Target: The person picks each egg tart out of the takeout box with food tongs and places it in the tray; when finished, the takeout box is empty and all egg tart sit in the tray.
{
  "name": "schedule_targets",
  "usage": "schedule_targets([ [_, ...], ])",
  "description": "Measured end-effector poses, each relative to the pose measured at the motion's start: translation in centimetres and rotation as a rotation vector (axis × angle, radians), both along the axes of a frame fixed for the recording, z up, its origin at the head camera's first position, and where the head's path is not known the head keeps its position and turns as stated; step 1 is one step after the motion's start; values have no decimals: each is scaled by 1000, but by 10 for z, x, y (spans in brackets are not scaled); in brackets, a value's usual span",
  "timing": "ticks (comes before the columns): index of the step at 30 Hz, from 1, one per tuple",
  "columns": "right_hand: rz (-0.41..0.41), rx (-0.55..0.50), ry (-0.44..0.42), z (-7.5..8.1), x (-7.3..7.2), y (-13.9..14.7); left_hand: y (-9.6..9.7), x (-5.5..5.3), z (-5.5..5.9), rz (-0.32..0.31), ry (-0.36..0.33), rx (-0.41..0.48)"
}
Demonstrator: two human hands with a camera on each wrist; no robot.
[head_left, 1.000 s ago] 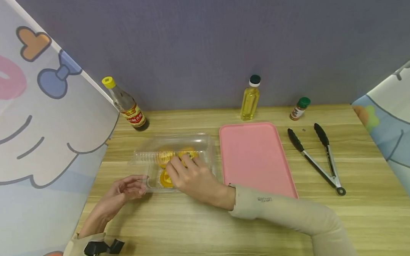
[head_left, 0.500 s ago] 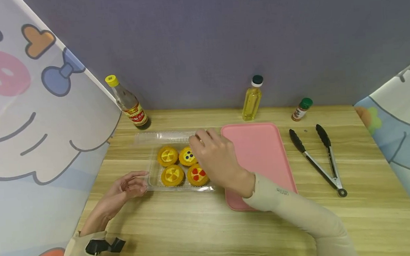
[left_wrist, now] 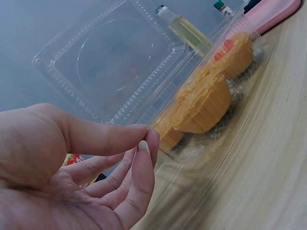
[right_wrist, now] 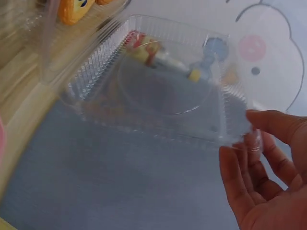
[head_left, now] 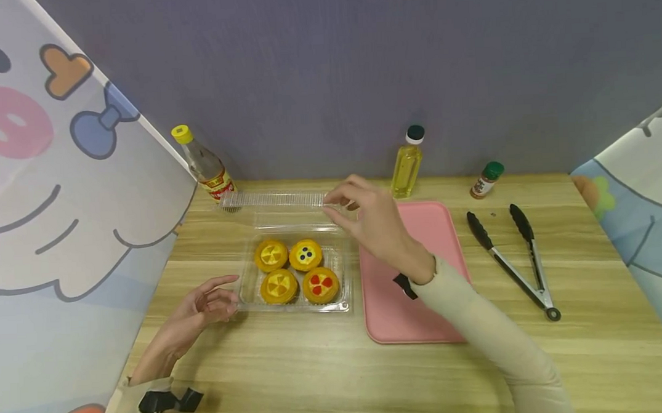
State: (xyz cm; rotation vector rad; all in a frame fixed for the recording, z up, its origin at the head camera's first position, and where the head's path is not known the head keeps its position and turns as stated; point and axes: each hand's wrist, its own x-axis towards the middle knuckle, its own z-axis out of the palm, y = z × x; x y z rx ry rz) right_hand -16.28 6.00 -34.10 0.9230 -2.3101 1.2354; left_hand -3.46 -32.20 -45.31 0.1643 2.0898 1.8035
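A clear plastic clamshell box holds several tarts. One tart carries red pieces, another has dark blue dots, and the others bear yellow wedges. At the box's front left corner my left hand pinches the rim; the left wrist view shows its thumb and index fingertip meeting there. The hinged lid stands raised behind the tarts. My right hand grips the lid's right corner between thumb and fingers, seen also in the right wrist view, where the lid is see-through.
A pink tray lies right of the box, partly under my right forearm. Black-tipped tongs lie spread farther right. Along the back stand a yellow-capped sauce bottle, an oil bottle and a green-capped spice jar, near the grey wall.
My right hand has moved from over the tarts up, back and right, swinging the lid open with it. The tarts now show uncovered. My left hand has stayed at the box corner.
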Motion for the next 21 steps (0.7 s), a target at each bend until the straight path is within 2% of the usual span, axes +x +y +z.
schedule_targets([
  [4, 41, -138, -183, -5, -13, 5, 0, 1, 0, 0, 0, 10],
  [9, 39, -243, -331, -12, -27, 11, 0, 2, -1, 2, -1, 24],
  [13, 16, -280, -396, -18, -36, 14, 0, 2, 0, 4, 0, 23],
  [21, -23, -251, -421, -36, -54, 13, 1, 1, -3, 10, 1, 25],
])
